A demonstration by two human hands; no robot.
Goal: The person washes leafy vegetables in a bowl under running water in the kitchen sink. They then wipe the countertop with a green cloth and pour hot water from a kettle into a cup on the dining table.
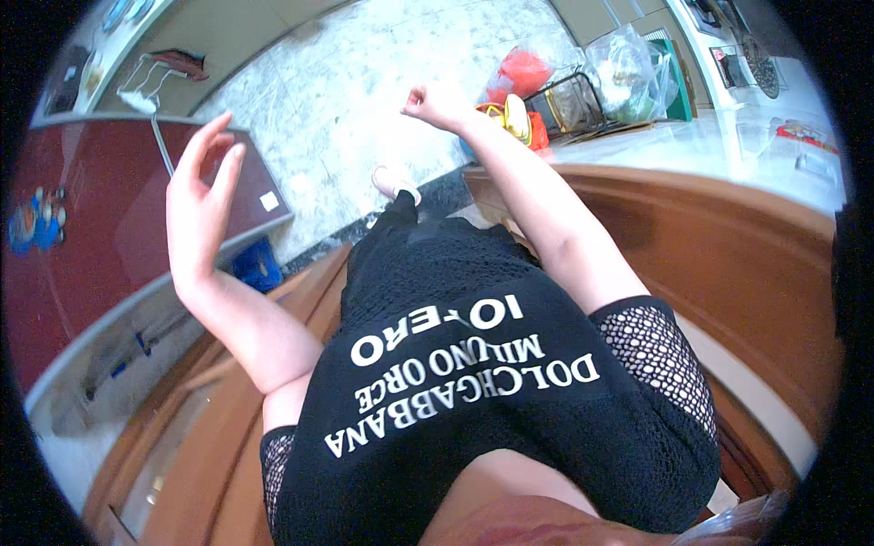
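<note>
My left hand (201, 194) is raised with its fingers apart and bent, holding nothing. It shows in front of a dark red glossy panel (102, 170), perhaps a refrigerator, with a white label and blue stickers. My right hand (430, 111) reaches out over the pale tiled floor (328, 82), its fingers curled and no object seen in it. Nearest to it are a red plastic bag (520, 72) and a yellow bag (517, 121). One foot in a pale pink clog (395, 183) stands on the tiles, beyond a dark stone threshold (440, 196).
Brown wooden door framing (683, 211) curves along my right side, with more wood at my left. A black wire rack (570, 106), a clear plastic bag (625, 75) and a green board (676, 85) stand at right. A blue plastic container (257, 265) sits low at left.
</note>
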